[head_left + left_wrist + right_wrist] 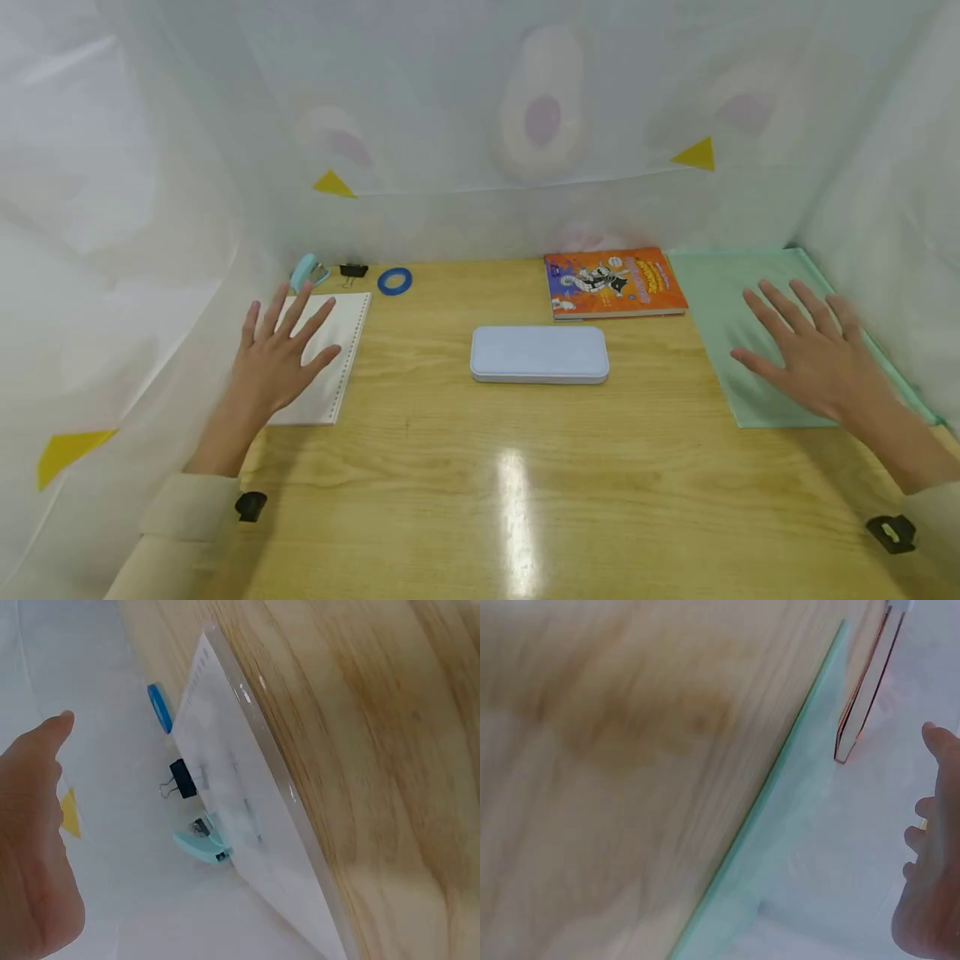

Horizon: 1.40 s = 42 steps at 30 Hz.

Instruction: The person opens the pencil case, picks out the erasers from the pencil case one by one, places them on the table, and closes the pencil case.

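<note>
My left hand (277,354), fingers spread, hovers over a white spiral notebook (341,358) at the table's left. In the left wrist view that notebook (240,780) lies flat, well below the hand (34,847). On the other side my right hand (821,358) is spread above a pale green translucent folder (720,333). The right wrist view shows the folder's edge (772,780) on the wood, apart from the hand (937,840). Neither hand holds anything. Between them lies a closed pale blue pencil case (540,354).
Behind the notebook sit a light blue stapler (303,272), a black binder clip (353,271) and a blue tape ring (386,289). An orange and purple book (618,283) lies at the back, beside the folder. Whitish sheeting (450,225) with yellow triangles walls the table's back and sides.
</note>
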{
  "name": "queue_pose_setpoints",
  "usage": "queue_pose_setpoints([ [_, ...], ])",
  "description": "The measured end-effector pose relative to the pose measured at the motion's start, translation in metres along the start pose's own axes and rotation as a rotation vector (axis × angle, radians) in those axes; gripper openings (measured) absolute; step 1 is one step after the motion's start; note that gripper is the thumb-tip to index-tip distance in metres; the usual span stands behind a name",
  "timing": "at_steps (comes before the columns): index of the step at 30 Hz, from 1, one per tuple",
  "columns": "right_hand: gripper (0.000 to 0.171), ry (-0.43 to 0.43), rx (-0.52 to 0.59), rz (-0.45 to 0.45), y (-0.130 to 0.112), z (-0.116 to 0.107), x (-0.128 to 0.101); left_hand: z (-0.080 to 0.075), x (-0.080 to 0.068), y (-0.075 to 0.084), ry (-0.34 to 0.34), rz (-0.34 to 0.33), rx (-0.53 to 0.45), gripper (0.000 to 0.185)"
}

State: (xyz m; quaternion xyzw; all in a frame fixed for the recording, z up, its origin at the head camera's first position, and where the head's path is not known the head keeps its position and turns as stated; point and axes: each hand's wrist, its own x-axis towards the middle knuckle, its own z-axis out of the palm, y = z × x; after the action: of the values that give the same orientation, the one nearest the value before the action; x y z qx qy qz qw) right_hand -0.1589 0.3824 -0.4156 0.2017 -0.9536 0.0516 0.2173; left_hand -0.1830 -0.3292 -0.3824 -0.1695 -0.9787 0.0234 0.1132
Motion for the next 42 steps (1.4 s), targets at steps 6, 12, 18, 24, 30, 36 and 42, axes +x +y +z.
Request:
queue_pose_setpoints([
  [6, 0.074, -0.283, 0.559, 0.2, -0.027, 0.003, -0.001, 0.008, 0.004, 0.016, -0.045, -0.045, -0.371, 0.065],
  [12, 0.063, -0.429, 0.989, 0.272, -0.081, 0.005, 0.02, 0.01, 0.019, 0.055, -0.1, 0.034, -0.695, 0.056],
  [18, 0.057, -0.447, 1.18, 0.291, -0.12, 0.016, 0.046, 0.009, 0.038, 0.095, -0.212, 0.089, -0.867, 0.057],
  [24, 0.059, -0.455, 1.293, 0.313, -0.154, 0.031, 0.073, 0.018, 0.062, 0.125, -0.277, 0.108, -0.957, 0.056],
  [30, 0.059, -0.479, 1.232, 0.315, -0.181, 0.047, 0.091, 0.037, 0.089, 0.155, -0.34, 0.187, -0.822, 0.077],
  [36, 0.056, -0.491, 1.13, 0.221, -0.195, 0.061, 0.101, 0.044, 0.105, 0.184, -0.351, 0.31, -0.686, 0.09],
  [42, 0.059, -0.443, 0.848, -0.076, -0.194, 0.066, 0.107, 0.046, 0.116, 0.199, -0.356, 0.349, -0.572, 0.093],
])
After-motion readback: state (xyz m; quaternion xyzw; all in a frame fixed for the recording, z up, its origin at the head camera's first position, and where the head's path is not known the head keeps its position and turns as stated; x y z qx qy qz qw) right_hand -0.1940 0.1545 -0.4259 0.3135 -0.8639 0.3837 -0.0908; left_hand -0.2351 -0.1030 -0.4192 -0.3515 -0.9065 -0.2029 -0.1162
